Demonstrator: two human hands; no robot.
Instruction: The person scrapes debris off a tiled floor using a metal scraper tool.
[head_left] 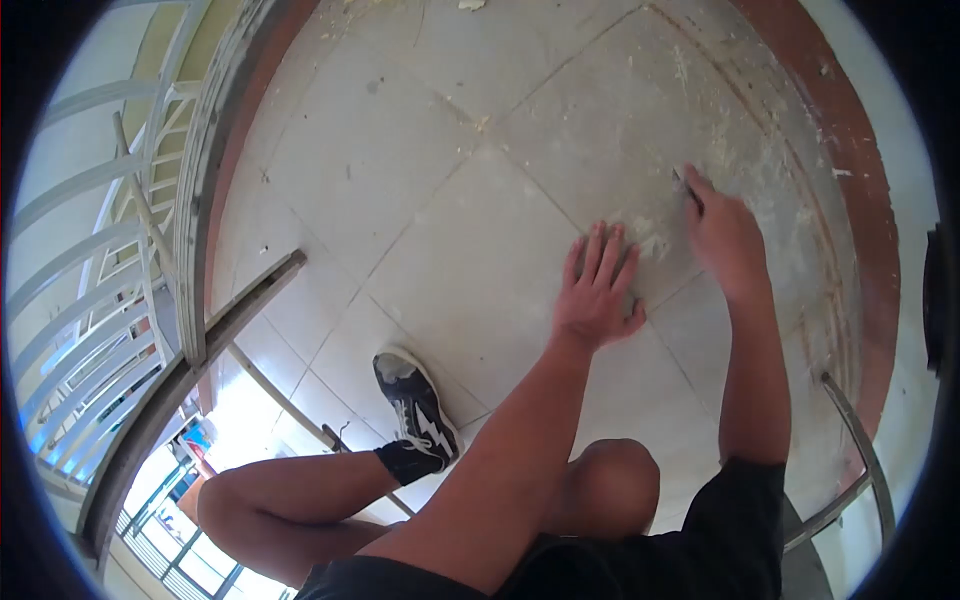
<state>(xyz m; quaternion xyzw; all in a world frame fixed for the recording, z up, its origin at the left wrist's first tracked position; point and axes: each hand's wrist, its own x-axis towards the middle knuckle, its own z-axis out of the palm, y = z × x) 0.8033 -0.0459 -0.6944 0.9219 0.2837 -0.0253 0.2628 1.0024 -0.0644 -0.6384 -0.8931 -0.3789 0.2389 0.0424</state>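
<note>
My left hand (597, 290) lies flat on the tiled floor (470, 240), its fingers spread and nothing held. To its right and farther forward, my right hand (725, 235) is closed around a small dark tool (690, 190) with a thin tip near the floor. Most of the tool is hidden in the fist, so I cannot make out its exact kind. Pale smears and scraps (652, 240) mark the tiles between and around both hands.
A black and white shoe (415, 405) rests on the floor at lower left. White metal railings (90, 190) and a metal bar (255, 300) stand at left. A curved metal leg (865, 445) is at lower right. A red-brown border (880, 250) runs along the right wall.
</note>
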